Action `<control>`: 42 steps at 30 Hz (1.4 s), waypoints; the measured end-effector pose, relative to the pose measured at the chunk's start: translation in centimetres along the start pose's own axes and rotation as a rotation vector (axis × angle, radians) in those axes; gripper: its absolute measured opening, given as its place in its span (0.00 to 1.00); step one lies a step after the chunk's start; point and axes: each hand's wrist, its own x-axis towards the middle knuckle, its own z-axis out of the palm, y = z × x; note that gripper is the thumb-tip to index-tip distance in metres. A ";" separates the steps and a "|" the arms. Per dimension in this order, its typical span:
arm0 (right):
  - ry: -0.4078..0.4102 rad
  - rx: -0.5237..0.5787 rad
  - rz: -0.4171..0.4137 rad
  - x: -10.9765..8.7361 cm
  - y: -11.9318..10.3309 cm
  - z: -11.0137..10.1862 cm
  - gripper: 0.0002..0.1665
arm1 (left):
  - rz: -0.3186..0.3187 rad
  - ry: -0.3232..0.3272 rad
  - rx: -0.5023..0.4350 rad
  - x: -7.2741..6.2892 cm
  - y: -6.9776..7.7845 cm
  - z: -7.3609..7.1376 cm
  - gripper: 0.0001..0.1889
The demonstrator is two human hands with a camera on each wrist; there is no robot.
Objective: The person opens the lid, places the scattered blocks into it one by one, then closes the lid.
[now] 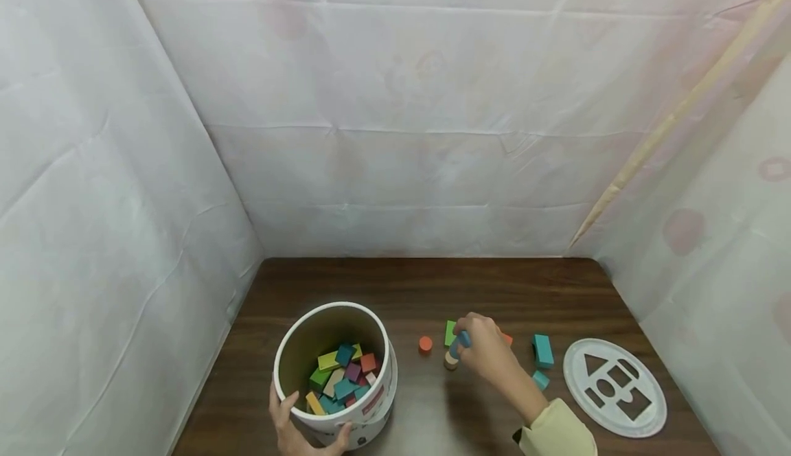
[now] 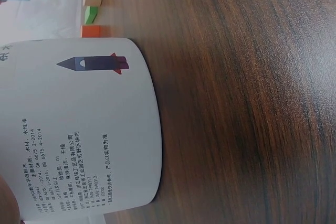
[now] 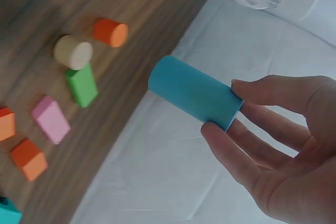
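Note:
My left hand (image 1: pixel 296 434) grips the near left side of a white bucket (image 1: pixel 374 420), fingers over its rim and outer wall. Inside lie many coloured wooden blocks (image 1: pixel 345 389). In the left wrist view the bucket's printed wall (image 2: pixel 105 114) fills much of the picture. Between the thumb and fingertips of my right hand (image 3: pixel 283 135) one end of a blue cylinder block (image 3: pixel 191 93) is pinched, held tilted above the table. Below it stand a beige cylinder (image 3: pixel 72 52), a green block (image 3: pixel 82 85) and an orange cylinder (image 3: pixel 109 32), with a pink block (image 3: pixel 51 120) nearby.
To the right on the dark wooden table (image 1: pixel 432 281) are a teal block (image 1: pixel 543 351) and a smaller teal block (image 1: pixel 540 380). A round white lid with shaped cutouts (image 1: pixel 574 377) lies beyond them. White sheets (image 1: pixel 395 188) hang around the back and sides.

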 end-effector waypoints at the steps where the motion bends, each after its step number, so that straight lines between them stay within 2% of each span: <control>1: -0.003 0.006 -0.007 0.0 -0.4 -0.1 0.13 | -0.007 -0.003 -0.001 0.0 0.0 -0.1 0.56; 4: -0.007 0.013 -0.038 0.2 -1.3 -0.4 0.13 | -0.040 -0.021 0.007 -0.1 0.1 -0.2 0.57; 11: -0.015 0.020 -0.101 0.7 -3.0 -1.2 0.12 | -0.025 -0.024 0.002 -0.1 0.0 -0.2 0.58; 18: 0.012 0.042 -0.170 1.0 -4.6 -1.9 0.11 | -0.114 -0.028 0.050 -0.4 0.9 -0.3 0.57; 20: 0.014 0.046 -0.190 1.1 -5.1 -2.1 0.11 | -0.122 -0.025 0.053 -0.4 1.0 -0.4 0.57; 27: 0.041 0.067 -0.249 1.3 -6.6 -2.7 0.09 | -0.107 -0.029 0.051 -0.2 0.9 -0.2 0.56; 34: 0.036 0.097 -0.248 1.4 -7.8 -2.8 0.09 | -0.111 -0.046 0.048 -0.3 1.0 -0.2 0.56; 42: 0.040 0.170 -0.352 1.3 -9.4 -2.8 0.09 | -0.093 -0.033 0.041 -0.2 1.0 -0.3 0.57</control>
